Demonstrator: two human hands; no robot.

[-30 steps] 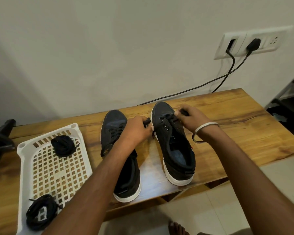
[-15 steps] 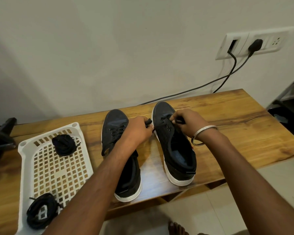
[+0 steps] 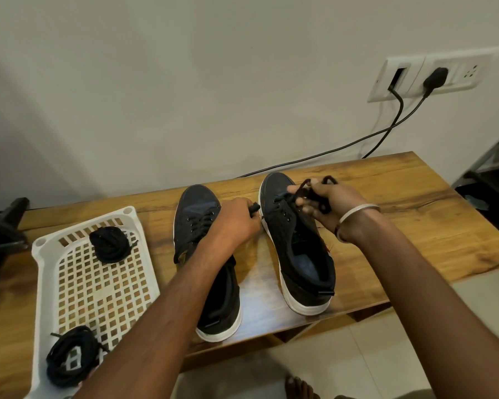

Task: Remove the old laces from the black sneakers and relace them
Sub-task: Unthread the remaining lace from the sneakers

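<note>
Low centre of frame: two black sneakers [image 3: 294, 240] side by side on the worktop [image 3: 415, 226], heels near, toes toward the wall. Further up, left hand [image 3: 234, 223] clenched on one lace end [image 3: 254, 209] left of the right-hand shoe. Right hand [image 3: 320, 200] pinching looped lace [image 3: 308, 188] above its eyelets, nearer the toe; probably pulling away along that line.
</note>
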